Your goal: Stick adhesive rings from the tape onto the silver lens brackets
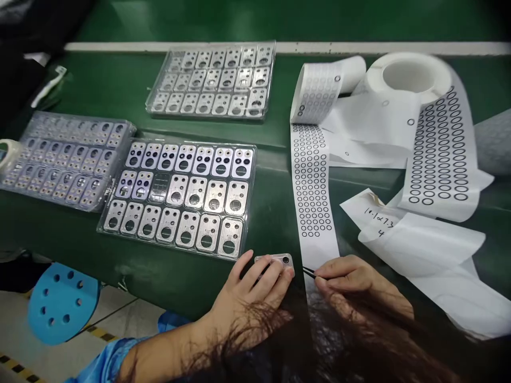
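Green bench: our left hand (255, 284) pinches a small stiff metal plate (274, 261) by its edges beside the ring strip (313, 202), right hand (351, 279) pinching tweezers (309, 273); rings look flimsy, edge-lift only.

Landmark: the clear plastic tray of silver camera plates (178, 199) nearest me. Right of it I see a bare lane of green table top (275, 213), bounded on its far side by the white backing strip printed with black rings (311, 186). Behind the tray, a narrow green gap separates it from a second clear tray (213, 80). Left of it, a third tray (64, 157) lies just beside, leaving no passage. Further right, loose white paper sheets (419, 239) cover the surface.
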Demonstrator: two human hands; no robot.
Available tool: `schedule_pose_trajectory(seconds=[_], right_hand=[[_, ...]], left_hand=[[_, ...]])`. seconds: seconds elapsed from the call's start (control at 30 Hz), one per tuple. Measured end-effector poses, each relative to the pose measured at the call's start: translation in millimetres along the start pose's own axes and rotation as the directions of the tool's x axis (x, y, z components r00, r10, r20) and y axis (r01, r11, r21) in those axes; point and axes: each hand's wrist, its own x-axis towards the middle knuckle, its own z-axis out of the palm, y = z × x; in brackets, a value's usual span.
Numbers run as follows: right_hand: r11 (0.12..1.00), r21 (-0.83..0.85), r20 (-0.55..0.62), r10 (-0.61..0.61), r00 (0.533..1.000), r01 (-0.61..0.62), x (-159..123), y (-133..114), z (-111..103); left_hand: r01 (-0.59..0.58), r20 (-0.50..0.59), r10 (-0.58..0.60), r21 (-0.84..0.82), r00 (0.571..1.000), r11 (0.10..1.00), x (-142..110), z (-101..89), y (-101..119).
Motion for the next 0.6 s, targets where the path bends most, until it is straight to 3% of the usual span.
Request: schedule_pose_trajectory(seconds=[0.3,0.5,0.6], right_hand=[[0.995,0.016,-0.095,-0.092,0.991,0.094,8,8,-1],[0.981,0.06,-0.191,-0.171,0.967,0.185,13,12,4],[0.987,0.103,-0.238,-0.097,0.966,0.125,6,24,10]], left_hand=[[0.113,-0.213,-0.111,-0.002,0.971,0.994,9,0.0,-3],[0.041,-0.224,0.005,0.198,0.975,0.979,5,11.1,-12],[0.001,-0.238,0.062,0.257,0.969,0.966,5,21.3,-15]])
